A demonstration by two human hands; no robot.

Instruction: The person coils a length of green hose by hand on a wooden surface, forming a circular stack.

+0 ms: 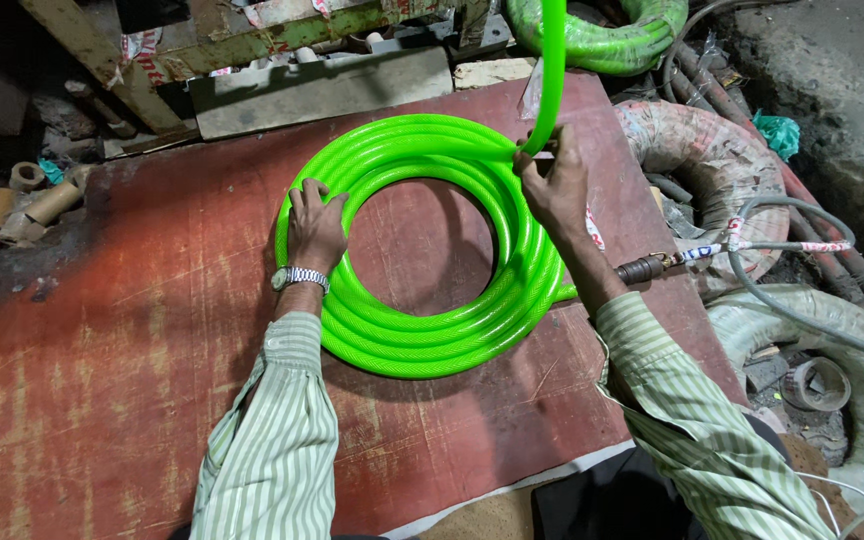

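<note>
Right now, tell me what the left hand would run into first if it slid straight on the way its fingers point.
The left hand lies flat on the green hose coil, fingers pointing up-right. Going straight on, it would probably cross the bare red board inside the ring, then meet the coil's far side near the right hand.

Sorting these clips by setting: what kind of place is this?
Probably a hose workshop or storeroom: hands coil a bright green hose on a worn red board, with other wrapped hose coils and cardboard tubes piled around.
</note>
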